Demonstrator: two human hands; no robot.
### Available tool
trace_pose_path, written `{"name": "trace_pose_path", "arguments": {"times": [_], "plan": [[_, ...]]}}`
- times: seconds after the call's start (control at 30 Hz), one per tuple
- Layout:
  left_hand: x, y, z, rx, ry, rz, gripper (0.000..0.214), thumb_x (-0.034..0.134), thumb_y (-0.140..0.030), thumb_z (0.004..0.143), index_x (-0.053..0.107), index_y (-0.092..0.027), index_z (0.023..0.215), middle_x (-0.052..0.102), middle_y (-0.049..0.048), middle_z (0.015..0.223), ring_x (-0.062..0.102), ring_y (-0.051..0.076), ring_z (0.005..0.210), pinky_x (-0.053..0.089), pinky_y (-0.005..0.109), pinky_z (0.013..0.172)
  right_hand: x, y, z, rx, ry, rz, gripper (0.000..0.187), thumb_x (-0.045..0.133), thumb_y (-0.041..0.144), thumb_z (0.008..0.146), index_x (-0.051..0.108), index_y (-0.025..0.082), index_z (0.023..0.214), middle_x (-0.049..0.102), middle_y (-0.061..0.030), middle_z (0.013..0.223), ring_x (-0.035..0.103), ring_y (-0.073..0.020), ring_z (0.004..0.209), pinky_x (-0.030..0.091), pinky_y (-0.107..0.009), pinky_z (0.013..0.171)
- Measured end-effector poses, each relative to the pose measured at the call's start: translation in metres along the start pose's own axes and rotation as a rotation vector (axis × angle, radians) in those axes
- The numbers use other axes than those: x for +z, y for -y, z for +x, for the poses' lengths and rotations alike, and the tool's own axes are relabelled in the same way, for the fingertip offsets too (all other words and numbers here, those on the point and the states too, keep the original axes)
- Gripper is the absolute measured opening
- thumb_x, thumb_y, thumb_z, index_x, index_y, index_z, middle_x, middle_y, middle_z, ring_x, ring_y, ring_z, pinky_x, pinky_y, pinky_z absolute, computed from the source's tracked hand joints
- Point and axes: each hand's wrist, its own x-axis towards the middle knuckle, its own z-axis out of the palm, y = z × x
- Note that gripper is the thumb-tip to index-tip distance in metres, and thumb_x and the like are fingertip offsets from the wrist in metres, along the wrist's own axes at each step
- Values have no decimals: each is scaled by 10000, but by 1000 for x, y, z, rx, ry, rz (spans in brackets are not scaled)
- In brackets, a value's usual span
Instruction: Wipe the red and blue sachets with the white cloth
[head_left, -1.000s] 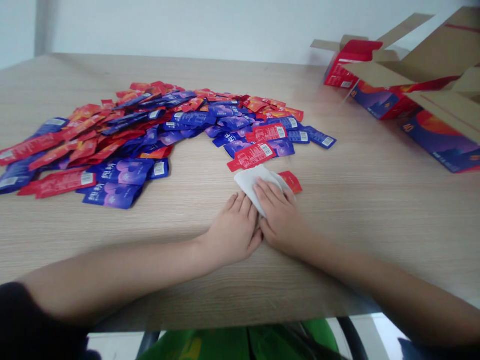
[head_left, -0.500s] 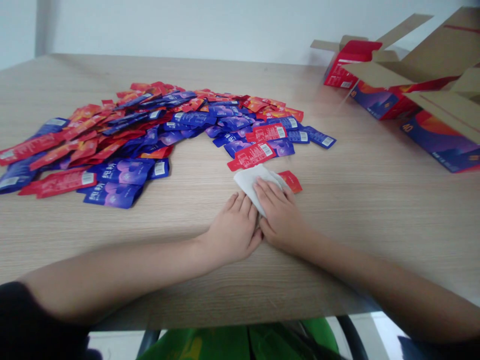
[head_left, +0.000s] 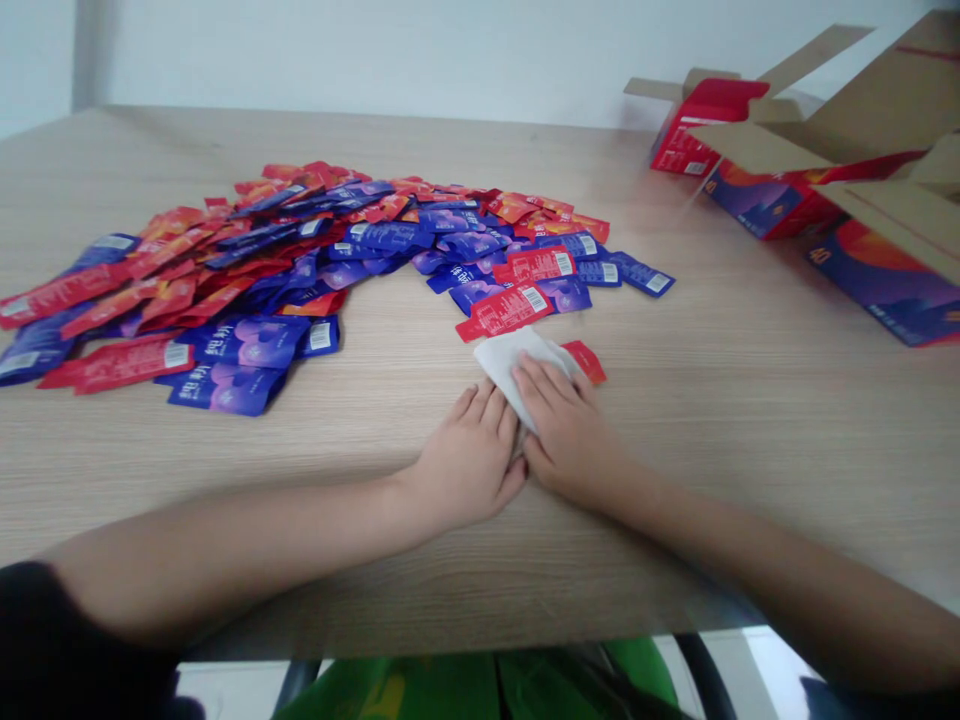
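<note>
Okay, on the wooden table [head_left: 750,420] the right hand [head_left: 566,435] lies flat, fingers open and together, pressing on one white folded piece [head_left: 510,365] at twelve o'clock from the wrists. It's probably a wipe, though the blur makes that hard to call. The press seems meant to pin it down, not grip it. The left hand [head_left: 469,460] sits open just beside it, holding nothing. One red sachet [head_left: 586,360] pokes out at two o'clock from the white piece, a heap of red and blue sachets [head_left: 300,270], too many to count, spreads at eleven o'clock, and one opened cardboard carton [head_left: 885,110] waits at two o'clock.
</note>
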Motion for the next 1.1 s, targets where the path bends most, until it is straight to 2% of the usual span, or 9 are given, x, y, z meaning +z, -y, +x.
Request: {"name": "trace_pose_path", "arguments": {"times": [0.1,0.23,0.33,0.53,0.6,0.8,0.87,1.0,1.1], "plan": [[-1,0,0,3,2,-5,642,411,-397,911,415,33,1388,413,278,1467,349,377,1402,277,498,1146,-4,0,-1,-17,11,35,656,392,205,821,373,39,1455,330,-161,1558,303,-272,1419,243,-479,1137],[-2,-1,0,-15,28,-3,683,385,-396,929,327,50,1443,283,290,1530,284,391,1428,290,500,1139,-10,-35,0,251,-26,-16,616,367,221,862,379,42,1452,369,-185,1532,359,-309,1389,307,-525,1090],[-1,-1,-1,-19,34,2,685,377,-394,932,317,51,1450,275,288,1534,278,392,1429,282,496,1145,-8,-42,1,329,-35,-60,615,355,243,875,381,0,1439,373,-213,1521,368,-337,1375,320,-549,1069],[0,0,-1,-6,2,0,652,390,-404,922,400,40,1400,391,281,1480,331,375,1412,282,489,1148,-3,-1,-2,13,16,-9,646,394,229,833,380,33,1449,296,-170,1571,279,-287,1431,251,-495,1130],[0,0,-1,-9,3,2,659,385,-408,926,385,37,1411,382,277,1488,327,371,1414,283,488,1148,-5,-4,-2,26,31,7,648,390,224,835,372,49,1458,292,-154,1576,283,-276,1433,259,-488,1132],[0,-1,-1,-19,38,4,691,375,-397,932,311,51,1453,267,286,1539,265,387,1436,270,493,1154,-7,-42,2,336,-11,-22,634,356,242,866,355,7,1454,348,-199,1538,334,-324,1401,310,-556,1079],[-1,-1,0,-22,39,2,691,379,-395,930,314,55,1451,271,289,1537,267,390,1434,271,497,1153,-4,-33,1,280,-21,-27,646,376,240,848,362,3,1448,335,-203,1544,315,-332,1408,289,-562,1087],[-1,0,0,-7,25,-10,648,385,-393,927,397,42,1408,374,281,1491,305,383,1421,261,498,1160,-2,-2,-1,20,23,32,666,408,226,814,375,48,1454,300,-150,1573,272,-279,1435,238,-503,1137],[-2,0,0,-5,29,-9,660,382,-399,930,382,47,1416,362,285,1496,300,384,1423,264,495,1159,-8,-5,-1,36,54,37,660,402,230,825,366,71,1465,298,-119,1579,270,-249,1441,257,-468,1142]]}}
